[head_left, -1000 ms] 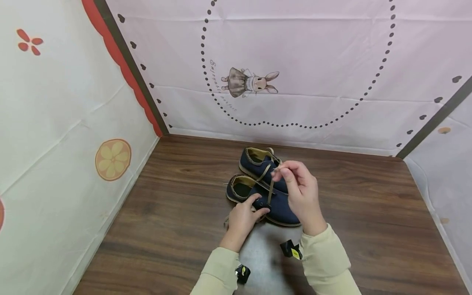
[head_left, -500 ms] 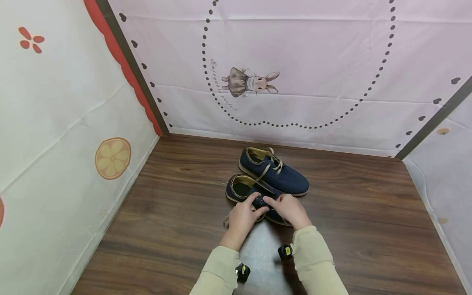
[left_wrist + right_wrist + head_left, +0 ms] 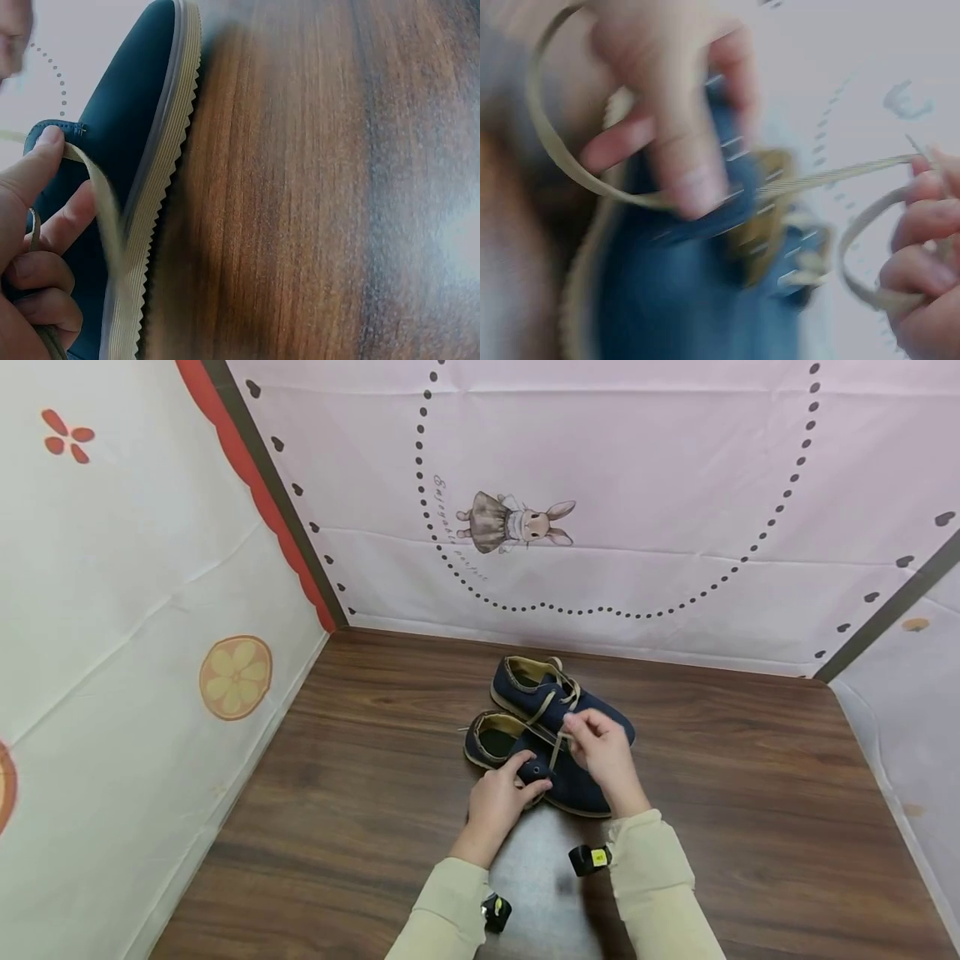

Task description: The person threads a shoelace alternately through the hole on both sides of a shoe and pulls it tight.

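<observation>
pinching the flap of the near shoe, the left hand has that shoe directly beneath its fingers. the right hand, positioned to the right of that grip, pinches the lace, which runs straight from flap to fingertips. the far shoe sits beyond the left grip.

Both forearms come in fr. bottom of head view: L forearm slants inward to the R, R forearm slants inward to the L. L hand sits lower in view, thumb & index in a pinch, other fingers curled. R hand a bit higher, thumb & fingertips together, rest bent twd palm.
</observation>
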